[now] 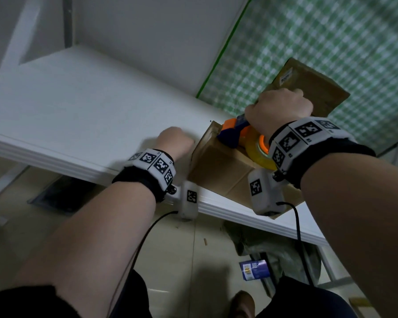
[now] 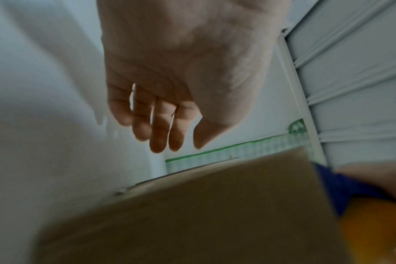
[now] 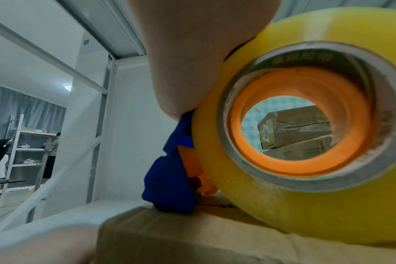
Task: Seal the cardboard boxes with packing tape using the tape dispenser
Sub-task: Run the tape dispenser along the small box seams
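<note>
From the head view, a cardboard box sits at the near edge of the white desk. The right hand is wrapped around the handle of the blue and orange tape dispenser, whose front end rests on the box top; the yellowish tape roll sits just behind it. The left hand is at the left side of the box, blurred, so whether it touches the cardboard cannot be told. A second box lies further back, against the green checked wall.

In the left wrist view, the left hand hangs released, fingers loose and holding nothing, above the box; a bit of the blue dispenser shows at right.

In the right wrist view, the tape roll fills the frame, resting on the box, with the dispenser's blue front pressed onto the cardboard. Through the roll's orange core, stacked boxes appear
</note>
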{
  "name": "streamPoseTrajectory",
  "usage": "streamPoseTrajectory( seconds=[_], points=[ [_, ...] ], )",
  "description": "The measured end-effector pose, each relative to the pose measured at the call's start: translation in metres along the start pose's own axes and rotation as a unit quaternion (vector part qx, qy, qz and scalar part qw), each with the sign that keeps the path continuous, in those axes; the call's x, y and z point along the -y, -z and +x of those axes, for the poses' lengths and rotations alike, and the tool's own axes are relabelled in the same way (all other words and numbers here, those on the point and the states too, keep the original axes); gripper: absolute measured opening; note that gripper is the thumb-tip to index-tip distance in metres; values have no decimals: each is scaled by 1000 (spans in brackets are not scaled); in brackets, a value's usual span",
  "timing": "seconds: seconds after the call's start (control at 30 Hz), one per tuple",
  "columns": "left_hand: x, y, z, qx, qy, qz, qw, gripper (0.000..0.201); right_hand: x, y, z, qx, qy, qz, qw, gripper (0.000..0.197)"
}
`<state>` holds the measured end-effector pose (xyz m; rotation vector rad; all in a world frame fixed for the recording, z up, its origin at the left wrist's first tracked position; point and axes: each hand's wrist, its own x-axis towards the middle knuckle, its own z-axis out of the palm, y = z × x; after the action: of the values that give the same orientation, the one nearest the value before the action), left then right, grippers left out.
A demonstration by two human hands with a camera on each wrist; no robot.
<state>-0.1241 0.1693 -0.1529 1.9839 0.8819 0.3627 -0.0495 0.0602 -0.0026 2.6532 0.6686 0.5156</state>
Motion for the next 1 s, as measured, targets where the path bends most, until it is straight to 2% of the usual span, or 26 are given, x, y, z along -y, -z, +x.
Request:
streamPoseTrajectory(
  seconds=[0.07, 0.13, 0.2, 0.27, 0.37, 0.43, 0.57, 0.63, 0.77, 0.8, 0.9, 1.0],
  points=[
    [-13, 8, -7, -9, -7, -150, 989, 42, 0, 0, -1, -6, -1, 1, 1000, 43],
    [-29, 9, -19, 54, -22, -302, 951, 55, 0, -1, -1, -12, 0, 0, 1000, 39],
    [-40, 3, -32, 111, -27, -391, 913, 69, 0, -1, -2, -16, 3, -1, 1000, 38],
    [-45, -5, -39, 141, -31, -384, 912, 79, 0, -1, -2, -18, 5, -3, 1000, 40],
    [-45, -13, -38, 131, -36, -356, 924, 73, 0, -3, -1, -19, 7, -5, 1000, 44],
    [-43, -14, -37, 130, -36, -378, 916, 75, 0, -3, 0, -22, 8, -3, 1000, 45],
    [-31, -21, -29, 130, -18, -408, 904, 103, 0, -5, 2, -27, 10, 0, 1000, 46],
    [-24, -25, -21, 134, -10, -409, 903, 107, 0, -5, 3, -27, 8, -2, 1000, 46],
    [-15, -31, -20, 152, 6, -398, 905, 107, 1, -8, 6, -38, 4, -7, 999, 44],
    [-16, -29, -26, 154, 0, -390, 908, 104, 1, -9, 7, -41, 3, -8, 999, 43],
    [-16, -25, -36, 161, -8, -353, 922, 78, 1, -10, 8, -52, 5, -3, 999, 40],
    [-13, -25, -36, 185, -15, -324, 928, 75, 1, -9, 6, -53, 4, 13, 999, 43]
  ],
)
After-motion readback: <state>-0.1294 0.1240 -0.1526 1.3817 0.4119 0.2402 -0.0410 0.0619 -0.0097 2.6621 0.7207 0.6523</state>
